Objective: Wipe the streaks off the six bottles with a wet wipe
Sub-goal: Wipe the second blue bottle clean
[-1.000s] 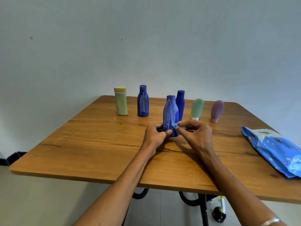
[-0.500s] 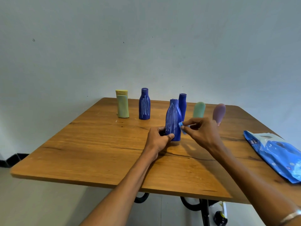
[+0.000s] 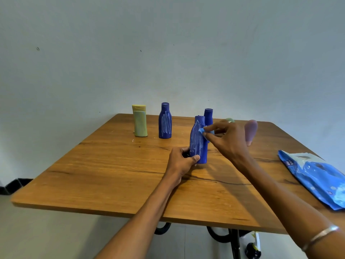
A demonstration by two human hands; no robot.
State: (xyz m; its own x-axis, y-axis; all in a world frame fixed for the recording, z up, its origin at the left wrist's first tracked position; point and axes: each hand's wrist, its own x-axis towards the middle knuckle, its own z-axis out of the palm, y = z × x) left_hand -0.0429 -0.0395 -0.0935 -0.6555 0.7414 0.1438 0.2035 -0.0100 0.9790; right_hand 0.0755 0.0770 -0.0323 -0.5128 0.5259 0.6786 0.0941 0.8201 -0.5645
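I saw the left hand (image 3: 182,161) gripping the base of the streaked blue bottle (image 3: 199,142), which stood upright on the wooden table (image 3: 112,174) ahead of the bottle row. The right hand (image 3: 226,139) pinched a blue wet wipe (image 3: 201,130) against its shoulder.

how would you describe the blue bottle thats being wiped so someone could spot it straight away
On the wooden table, look nearer than the back row of bottles, about mid-table. The blue bottle stands upright there, its base gripped by the left hand, while the right hand presses a small blue wipe to its shoulder. Unlike the other streaked blue bottle in the row, it is the only one held.
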